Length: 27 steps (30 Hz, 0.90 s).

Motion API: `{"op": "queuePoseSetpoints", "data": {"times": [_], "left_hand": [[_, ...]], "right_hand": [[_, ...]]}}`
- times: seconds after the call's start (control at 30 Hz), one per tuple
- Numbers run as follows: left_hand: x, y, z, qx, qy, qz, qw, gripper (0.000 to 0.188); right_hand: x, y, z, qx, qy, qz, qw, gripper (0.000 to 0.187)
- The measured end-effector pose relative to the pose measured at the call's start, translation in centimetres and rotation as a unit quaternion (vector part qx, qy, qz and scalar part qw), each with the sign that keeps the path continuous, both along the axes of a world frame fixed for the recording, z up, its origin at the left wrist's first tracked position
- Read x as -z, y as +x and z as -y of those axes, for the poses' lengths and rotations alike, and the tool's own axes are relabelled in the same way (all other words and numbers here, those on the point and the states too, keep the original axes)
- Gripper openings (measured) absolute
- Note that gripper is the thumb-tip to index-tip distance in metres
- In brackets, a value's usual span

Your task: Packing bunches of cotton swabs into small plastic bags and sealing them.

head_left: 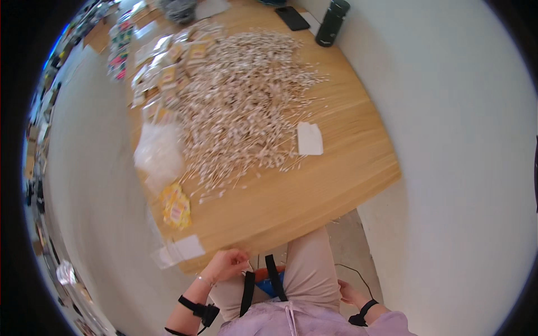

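Observation:
My left hand (227,265) is at the table's near edge, above my left thigh, with its fingers curled closed. Whether anything is in them is hidden. My right hand (350,293) hangs low beside my right thigh, and its fingers are partly out of sight. A broad heap of cotton swabs (241,95) with thin wooden sticks covers the middle of the wooden table (291,196). At its right lies a small white card or packet (310,139). Nearest my left hand are a white sheet (188,248) and yellow printed packaging (176,205).
A white plastic bag (159,154) sits left of the swabs, with several filled packets (168,75) behind it. Toward the far right stand a dark bottle (333,22) and a black phone (292,18). A white wall (448,140) borders the table's right side.

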<state>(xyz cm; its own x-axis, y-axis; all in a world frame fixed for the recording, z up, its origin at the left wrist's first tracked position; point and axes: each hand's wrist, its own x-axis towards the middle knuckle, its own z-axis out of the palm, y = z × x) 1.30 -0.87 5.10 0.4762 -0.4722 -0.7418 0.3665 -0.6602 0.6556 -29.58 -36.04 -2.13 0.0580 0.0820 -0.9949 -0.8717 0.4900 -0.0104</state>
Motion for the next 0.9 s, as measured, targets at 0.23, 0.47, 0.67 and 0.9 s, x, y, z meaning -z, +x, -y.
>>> {"op": "queuePoseSetpoints", "data": {"times": [0.23,0.47,0.67,0.9], "left_hand": [[1.7,1.5,-0.6,-0.098,0.009,-0.302,0.948,0.01],[1.5,2.8,0.1,-0.123,0.012,-0.326,0.937,0.009],[1.7,1.9,0.0,-0.141,0.014,-0.302,0.943,0.007],[1.7,2.3,0.5,-0.12,0.014,-0.317,0.941,0.008]], "right_hand": [[-0.5,-2.4,-2.9,0.029,-0.035,0.005,0.999,0.039],[-5.6,8.7,-3.5,-0.102,0.09,-0.116,0.984,0.039],[-14.5,3.9,-2.3,-0.205,0.156,-0.132,0.957,0.039],[-21.3,-0.6,-1.0,-0.328,0.214,-0.105,0.914,0.04]]}}
